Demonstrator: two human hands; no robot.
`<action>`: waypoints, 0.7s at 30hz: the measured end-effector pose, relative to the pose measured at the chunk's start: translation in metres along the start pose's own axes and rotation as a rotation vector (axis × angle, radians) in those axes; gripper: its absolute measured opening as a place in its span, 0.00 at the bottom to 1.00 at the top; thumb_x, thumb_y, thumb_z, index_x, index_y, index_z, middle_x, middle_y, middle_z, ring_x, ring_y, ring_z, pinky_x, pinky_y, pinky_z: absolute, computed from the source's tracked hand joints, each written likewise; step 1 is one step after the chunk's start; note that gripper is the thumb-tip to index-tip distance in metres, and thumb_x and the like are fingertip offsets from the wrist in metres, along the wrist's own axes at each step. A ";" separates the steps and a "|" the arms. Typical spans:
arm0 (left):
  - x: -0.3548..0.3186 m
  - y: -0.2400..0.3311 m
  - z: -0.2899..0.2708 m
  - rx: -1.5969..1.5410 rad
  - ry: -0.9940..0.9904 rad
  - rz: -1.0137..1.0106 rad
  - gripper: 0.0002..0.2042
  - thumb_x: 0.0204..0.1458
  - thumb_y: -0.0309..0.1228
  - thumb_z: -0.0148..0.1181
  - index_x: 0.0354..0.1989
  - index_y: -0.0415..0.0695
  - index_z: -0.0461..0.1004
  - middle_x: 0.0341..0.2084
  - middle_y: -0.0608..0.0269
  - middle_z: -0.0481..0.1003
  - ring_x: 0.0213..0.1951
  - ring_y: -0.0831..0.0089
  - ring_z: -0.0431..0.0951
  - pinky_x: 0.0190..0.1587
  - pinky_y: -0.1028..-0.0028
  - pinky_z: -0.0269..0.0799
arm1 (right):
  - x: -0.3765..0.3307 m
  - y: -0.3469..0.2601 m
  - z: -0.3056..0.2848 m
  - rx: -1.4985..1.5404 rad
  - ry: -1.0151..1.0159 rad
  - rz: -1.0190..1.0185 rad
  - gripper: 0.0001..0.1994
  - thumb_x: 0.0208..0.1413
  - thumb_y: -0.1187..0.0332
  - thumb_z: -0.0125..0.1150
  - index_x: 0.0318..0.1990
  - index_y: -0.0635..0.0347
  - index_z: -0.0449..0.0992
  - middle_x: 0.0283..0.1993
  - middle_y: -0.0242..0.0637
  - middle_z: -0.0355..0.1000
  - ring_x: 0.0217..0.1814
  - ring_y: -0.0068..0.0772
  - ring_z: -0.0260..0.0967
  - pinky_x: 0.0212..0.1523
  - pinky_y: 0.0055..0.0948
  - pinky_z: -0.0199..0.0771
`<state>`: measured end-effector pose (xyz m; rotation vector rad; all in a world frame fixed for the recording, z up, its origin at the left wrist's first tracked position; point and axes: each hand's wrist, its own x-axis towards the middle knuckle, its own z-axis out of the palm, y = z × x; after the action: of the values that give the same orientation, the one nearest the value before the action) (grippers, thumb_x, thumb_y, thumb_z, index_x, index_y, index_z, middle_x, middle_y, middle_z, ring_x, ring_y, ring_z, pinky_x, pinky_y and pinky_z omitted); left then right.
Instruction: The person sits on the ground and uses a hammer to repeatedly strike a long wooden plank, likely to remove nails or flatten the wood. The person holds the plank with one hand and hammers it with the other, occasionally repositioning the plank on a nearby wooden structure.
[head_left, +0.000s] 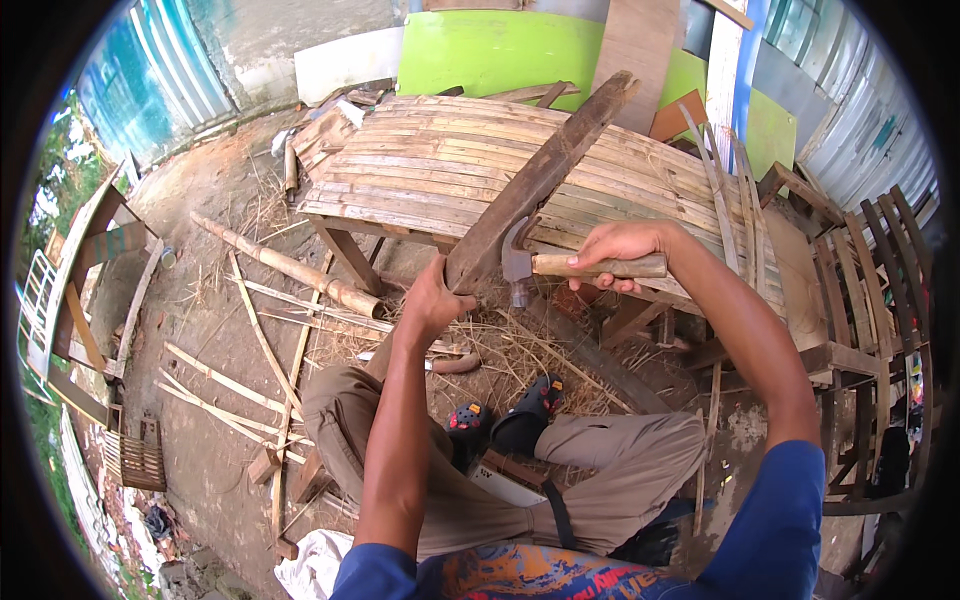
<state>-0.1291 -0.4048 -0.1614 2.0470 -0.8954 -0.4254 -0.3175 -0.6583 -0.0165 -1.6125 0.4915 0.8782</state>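
My left hand (435, 300) is closed round the lower part of a long, dark wooden plank (545, 172). The plank slants up and away to the right, its far part over a bamboo-slat bench (450, 140). In my right hand (618, 252) is a claw hammer (518, 265), gripped by its pale wooden handle. The hammer's metal head points left, right beside the plank's edge; whether they touch I cannot tell. On the ground below my left hand lies a blade with a curved brown handle (456, 365), partly hidden by my left hand and leg.
A thick bamboo pole (290, 262) and several thin bamboo strips (225, 385) lie on the dirt to the left. Wooden slatted furniture (870, 290) stands at the right. Green panels (500, 50) lean behind the bench. Straw and a board (610, 365) lie near my feet.
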 end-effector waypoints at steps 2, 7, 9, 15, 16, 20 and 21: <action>0.001 0.000 0.000 0.006 -0.010 0.004 0.33 0.34 0.36 0.72 0.52 0.37 0.70 0.43 0.40 0.79 0.49 0.44 0.79 0.52 0.57 0.73 | 0.007 -0.003 -0.019 -0.048 -0.082 0.022 0.24 0.70 0.49 0.52 0.50 0.66 0.75 0.23 0.23 0.62 0.16 0.16 0.61 0.15 0.22 0.63; 0.005 -0.006 0.001 0.097 -0.040 -0.040 0.35 0.33 0.38 0.72 0.54 0.38 0.69 0.45 0.41 0.78 0.50 0.45 0.78 0.52 0.56 0.73 | 0.011 -0.015 -0.046 -0.137 -0.178 0.075 0.24 0.71 0.49 0.51 0.49 0.67 0.76 0.22 0.24 0.62 0.14 0.16 0.60 0.13 0.23 0.62; 0.007 -0.007 -0.001 0.114 -0.049 -0.046 0.35 0.32 0.38 0.73 0.53 0.39 0.69 0.45 0.42 0.78 0.50 0.45 0.77 0.52 0.56 0.73 | 0.013 -0.018 -0.064 -0.122 -0.216 0.122 0.24 0.71 0.50 0.51 0.49 0.67 0.76 0.22 0.25 0.62 0.13 0.16 0.60 0.12 0.22 0.62; 0.009 -0.011 0.003 0.156 -0.064 -0.068 0.36 0.31 0.38 0.73 0.53 0.40 0.69 0.44 0.45 0.77 0.51 0.46 0.76 0.53 0.55 0.72 | 0.009 -0.020 -0.094 -0.092 -0.277 0.154 0.23 0.71 0.52 0.51 0.49 0.69 0.74 0.22 0.27 0.63 0.12 0.17 0.60 0.11 0.21 0.62; 0.010 -0.012 0.003 0.162 -0.060 -0.065 0.36 0.31 0.38 0.73 0.53 0.40 0.69 0.44 0.45 0.77 0.51 0.46 0.76 0.53 0.56 0.72 | 0.008 -0.020 -0.097 -0.078 -0.284 0.156 0.23 0.71 0.52 0.51 0.49 0.69 0.74 0.22 0.27 0.63 0.12 0.17 0.60 0.11 0.21 0.62; 0.008 -0.012 0.007 0.176 -0.024 -0.045 0.36 0.31 0.38 0.74 0.54 0.40 0.69 0.46 0.45 0.76 0.52 0.47 0.76 0.53 0.56 0.73 | 0.006 -0.017 -0.103 -0.033 -0.292 0.144 0.23 0.71 0.52 0.52 0.50 0.70 0.74 0.22 0.28 0.63 0.12 0.17 0.60 0.11 0.22 0.62; 0.011 -0.012 0.008 0.177 -0.026 -0.048 0.37 0.31 0.38 0.74 0.54 0.40 0.69 0.46 0.45 0.76 0.52 0.47 0.76 0.54 0.56 0.73 | 0.006 -0.014 -0.101 -0.026 -0.289 0.137 0.23 0.71 0.53 0.52 0.51 0.71 0.74 0.23 0.28 0.64 0.12 0.17 0.61 0.11 0.22 0.62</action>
<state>-0.1216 -0.4126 -0.1753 2.2333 -0.9291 -0.4123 -0.2762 -0.7509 -0.0078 -1.4561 0.3899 1.2038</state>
